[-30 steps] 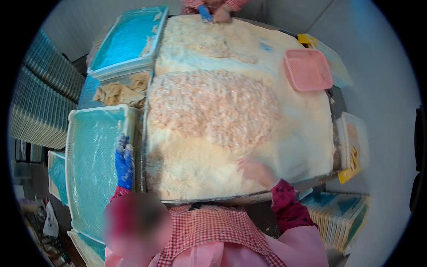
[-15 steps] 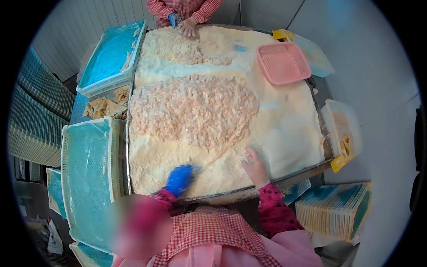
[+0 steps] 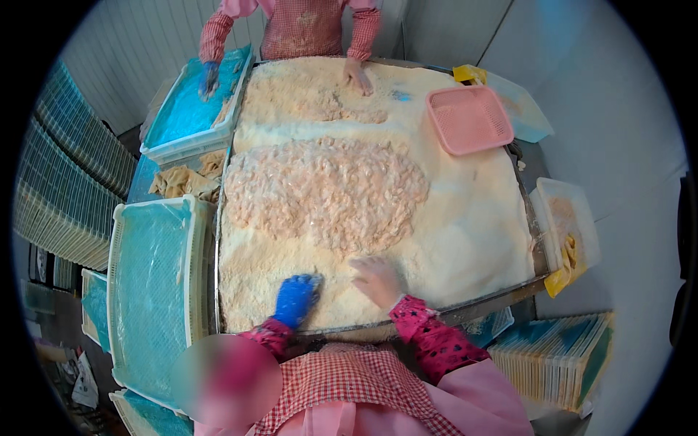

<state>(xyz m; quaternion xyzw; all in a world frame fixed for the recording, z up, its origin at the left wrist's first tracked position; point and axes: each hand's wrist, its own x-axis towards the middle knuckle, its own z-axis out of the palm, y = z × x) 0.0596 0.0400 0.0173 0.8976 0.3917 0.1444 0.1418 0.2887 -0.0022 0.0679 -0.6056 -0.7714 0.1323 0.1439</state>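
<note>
Head view puts both of the person's hands low over the near side of the counter [image 3: 509, 293], on the pale powder [image 3: 465, 247] that covers it. The left hand [image 3: 295, 301], in a blue glove, lies on the powder with its fingers stretched out; its grip is apart and nothing shows in it. The right hand [image 3: 378, 282] reaches up and leftward just beside it, fingers extended, its grip also apart with no piece visible, though whether the fingertips touch anything is hard to tell. The heap of pale pink pieces [image 3: 327, 192] sits in the middle of the counter, just beyond the right hand.

A second ago the left hand was over the mesh tray [image 3: 149, 276] at the left; now it is back on the powder, and the right hand has come in closer to it. For the work, this brings both hands together at the near edge of the heap, away from the tray.

Across the counter, the co-worker's blue-gloved hand [image 3: 209, 81] has moved from the powder to the blue-lined tray [image 3: 190, 149], while the co-worker's other hand [image 3: 357, 78] is at the powder. The pink basket [image 3: 472, 116] stands at the far right.
</note>
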